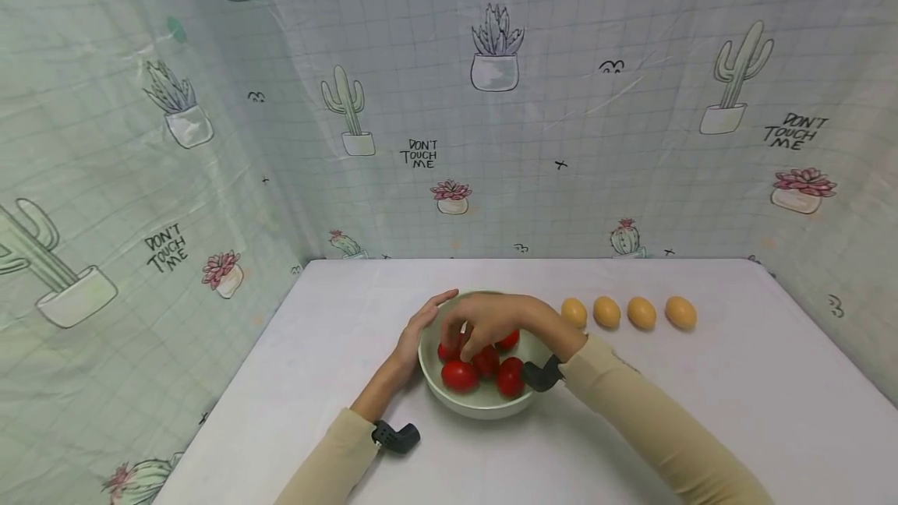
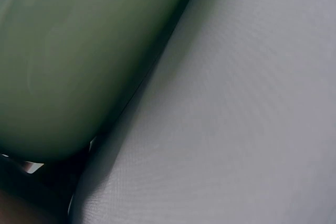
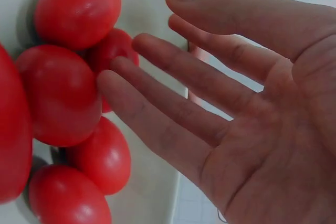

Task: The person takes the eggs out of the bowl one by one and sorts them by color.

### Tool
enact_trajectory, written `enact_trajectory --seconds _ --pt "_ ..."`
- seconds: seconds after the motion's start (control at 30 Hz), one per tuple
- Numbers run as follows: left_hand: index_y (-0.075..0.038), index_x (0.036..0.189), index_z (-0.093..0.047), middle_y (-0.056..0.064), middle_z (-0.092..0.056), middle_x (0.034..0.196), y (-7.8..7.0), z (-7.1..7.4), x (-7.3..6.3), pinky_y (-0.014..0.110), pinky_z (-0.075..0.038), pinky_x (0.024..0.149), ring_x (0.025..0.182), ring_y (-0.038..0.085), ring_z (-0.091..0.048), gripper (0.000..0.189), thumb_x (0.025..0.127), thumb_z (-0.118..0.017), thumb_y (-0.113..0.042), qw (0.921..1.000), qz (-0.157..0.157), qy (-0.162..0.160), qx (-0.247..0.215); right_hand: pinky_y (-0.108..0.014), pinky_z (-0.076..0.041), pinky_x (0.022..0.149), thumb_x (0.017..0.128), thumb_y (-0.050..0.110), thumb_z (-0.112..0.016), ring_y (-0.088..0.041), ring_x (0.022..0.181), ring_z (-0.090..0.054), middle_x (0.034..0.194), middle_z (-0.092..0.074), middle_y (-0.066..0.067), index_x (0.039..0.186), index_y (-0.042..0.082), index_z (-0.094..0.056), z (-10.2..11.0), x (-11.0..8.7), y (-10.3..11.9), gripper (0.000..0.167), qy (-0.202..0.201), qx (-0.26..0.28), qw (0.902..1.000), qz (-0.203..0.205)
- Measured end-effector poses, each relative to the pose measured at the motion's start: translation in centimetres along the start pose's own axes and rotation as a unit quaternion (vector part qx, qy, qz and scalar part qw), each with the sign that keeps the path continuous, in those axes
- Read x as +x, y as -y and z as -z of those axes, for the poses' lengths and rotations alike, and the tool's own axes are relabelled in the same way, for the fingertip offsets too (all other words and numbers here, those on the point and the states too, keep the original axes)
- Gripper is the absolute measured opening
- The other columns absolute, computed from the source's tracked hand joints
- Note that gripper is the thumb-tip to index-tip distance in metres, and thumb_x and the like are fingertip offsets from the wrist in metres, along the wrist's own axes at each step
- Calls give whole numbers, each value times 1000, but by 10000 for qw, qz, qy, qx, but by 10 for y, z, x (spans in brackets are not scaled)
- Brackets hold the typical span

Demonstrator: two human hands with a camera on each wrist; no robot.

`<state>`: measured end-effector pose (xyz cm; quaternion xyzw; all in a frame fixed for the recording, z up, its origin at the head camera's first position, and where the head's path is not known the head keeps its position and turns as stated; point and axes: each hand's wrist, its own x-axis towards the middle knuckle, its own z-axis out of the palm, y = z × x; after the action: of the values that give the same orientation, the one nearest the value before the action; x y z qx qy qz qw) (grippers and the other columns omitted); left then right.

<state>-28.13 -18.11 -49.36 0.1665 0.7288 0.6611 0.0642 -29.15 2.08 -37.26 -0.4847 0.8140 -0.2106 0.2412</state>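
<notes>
A pale green bowl [image 1: 484, 410] with several red tomatoes [image 1: 459, 376] inside stands on the table. Along its left side lies my left hand [image 1: 410, 345], fingers stretched out against the outer wall; in the left wrist view the bowl's curved wall [image 2: 79, 66] fills the upper left. Over the bowl, reaching in from the right, is my right hand [image 1: 491, 322]. The right wrist view shows that hand's fingers [image 3: 157, 124] spread and loosely extended, holding nothing. One fingertip is right at the edge of a tomato [image 3: 60, 95].
In a row at the back right of the white table [image 1: 701, 396] sit several egg-shaped yellow-orange fruits [image 1: 641, 313]. A cactus-print cloth [image 1: 519, 146] hangs behind the table and along its sides.
</notes>
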Motion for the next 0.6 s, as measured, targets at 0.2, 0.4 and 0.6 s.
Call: enact_trajectory --seconds 0.2,0.4,0.6 --pt "-21 157 -43 -1 -43 164 0 0 2 27 -31 121 151 21 -40 53 110 -22 -31 10000 -20 31 -64 -27 -59 82 86 7 -77 -11 86 -70 111 -74 1 113 15 -74 -7 6 -1 29 431 278 9982 -318" --pt "-18 158 -41 1 -41 165 0 1 2 37 -26 125 153 23 -37 53 110 -21 -30 9999 -35 78 -83 -37 -64 73 89 2 -75 -18 88 -70 117 -70 -6 119 11 -70 -12 12 1 32 846 939 9895 -704" --pt "-22 157 -42 1 -43 162 2 2 2 27 -36 117 147 21 -44 52 110 -21 -32 9998 30 95 -148 -33 -63 74 88 5 -77 -12 92 -66 119 -67 -5 125 16 -68 -15 15 4 40 1067 622 9893 -782"
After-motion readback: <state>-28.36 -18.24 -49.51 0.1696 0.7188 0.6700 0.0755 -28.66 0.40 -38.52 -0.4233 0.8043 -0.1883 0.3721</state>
